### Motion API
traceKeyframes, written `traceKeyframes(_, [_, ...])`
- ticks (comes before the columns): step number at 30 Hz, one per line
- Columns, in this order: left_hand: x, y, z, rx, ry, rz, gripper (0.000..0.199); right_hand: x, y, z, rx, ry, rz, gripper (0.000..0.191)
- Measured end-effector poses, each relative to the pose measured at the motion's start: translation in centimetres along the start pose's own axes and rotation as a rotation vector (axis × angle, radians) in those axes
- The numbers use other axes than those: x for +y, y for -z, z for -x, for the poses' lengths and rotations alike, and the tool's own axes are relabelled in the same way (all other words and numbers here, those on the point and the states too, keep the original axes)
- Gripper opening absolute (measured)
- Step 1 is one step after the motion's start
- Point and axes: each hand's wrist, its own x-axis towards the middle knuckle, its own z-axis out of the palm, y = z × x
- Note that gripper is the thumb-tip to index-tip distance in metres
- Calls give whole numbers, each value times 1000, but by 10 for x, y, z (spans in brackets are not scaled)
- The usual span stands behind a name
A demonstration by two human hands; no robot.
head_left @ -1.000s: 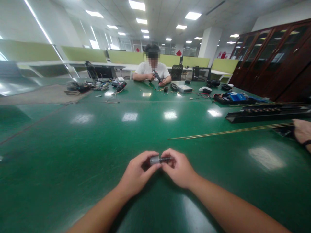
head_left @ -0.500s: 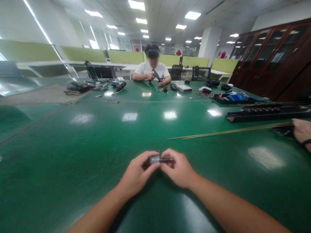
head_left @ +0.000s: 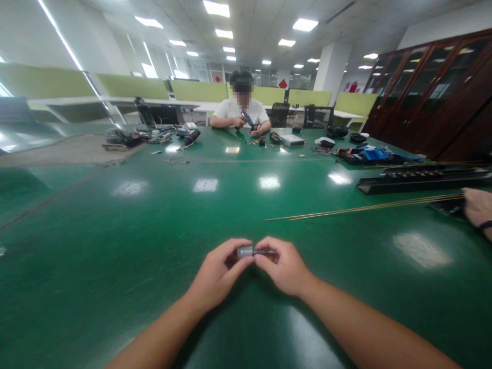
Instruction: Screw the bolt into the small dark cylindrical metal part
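Note:
A small grey metal cylinder (head_left: pixel 245 251) lies level between the thumb and fingers of my left hand (head_left: pixel 217 274), just above the green table (head_left: pixel 161 205). From its right end a thin dark threaded shaft (head_left: pixel 263 251) points to the right. My right hand (head_left: pixel 286 269) has its thumb and fingers closed round this shaft. The two hands nearly touch at the fingertips, low in the middle of the view.
Long thin brass rods (head_left: pixel 346 209) lie at the right, near another person's hand (head_left: pixel 476 205). Behind them is a long black channel (head_left: pixel 418 183). A person (head_left: pixel 240 110) sits opposite, holding a power tool. Electronic parts and tools line the far edge.
My right hand's fingers have shifted slightly around the shaft. My left hand and the cylinder have barely moved.

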Motion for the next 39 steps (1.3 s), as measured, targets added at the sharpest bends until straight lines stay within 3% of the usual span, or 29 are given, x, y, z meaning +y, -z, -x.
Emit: traceKeyframes(39, [2, 3, -1, 68, 2, -7, 30, -1, 2, -1, 49, -11, 12, 14])
